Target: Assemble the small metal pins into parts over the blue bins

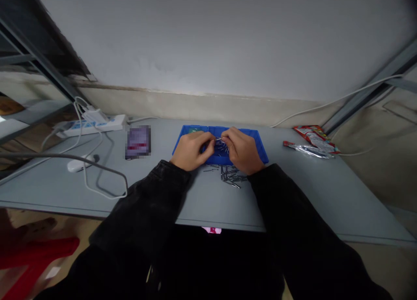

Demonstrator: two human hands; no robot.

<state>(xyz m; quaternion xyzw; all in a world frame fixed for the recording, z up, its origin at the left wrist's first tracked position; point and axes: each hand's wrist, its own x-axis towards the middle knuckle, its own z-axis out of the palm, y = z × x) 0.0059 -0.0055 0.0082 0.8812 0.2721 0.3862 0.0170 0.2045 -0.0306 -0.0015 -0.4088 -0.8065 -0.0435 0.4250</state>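
My left hand [194, 148] and my right hand [240, 148] meet above a blue plastic tray [262, 148]. Fingertips of both are pinched close together on a small silvery piece that looks like a blind rivet [217, 138], partly hidden by the fingers. Under them, more thin metal rivets [223, 148] lie inside the tray. A loose pile of rivets [230, 176] is spread on the grey table [215, 208] just in front of the tray. Something green [195, 129] shows in the tray's left compartment, mostly behind my left hand.
At the left are a white power strip [112, 123] with plugs, looping cables [122, 178], a white mouse-like object [81, 163] and a blurred purple packet [138, 141]. Red and silver wrappers [314, 141] lie at the right. A wall [208, 52] rises behind the table.
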